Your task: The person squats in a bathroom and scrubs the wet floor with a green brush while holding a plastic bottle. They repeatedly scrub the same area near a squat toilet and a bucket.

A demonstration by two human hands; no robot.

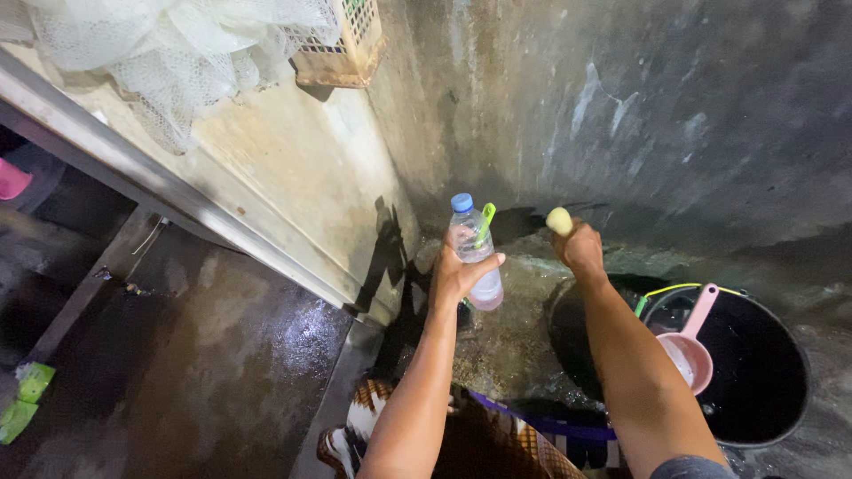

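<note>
Nearest you, a patterned cloth (497,439) lies by your knees. At your right forearm, a black bucket (763,390) holds a pink dipper (690,350). Further out, your left hand (457,275) wraps its fingers around a clear plastic bottle with a blue cap (475,253), held upright above the wet concrete floor (222,372). Your right hand (581,248) is fisted around a small pale yellow lump (559,221). High on the wall hang white netting (177,53) and a plastic basket (351,44).

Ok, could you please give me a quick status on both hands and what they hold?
Left hand gripping clear plastic bottle, blue cap on. Right hand closed on small pale yellow object. Black bucket with pink dipper below right arm.
</note>
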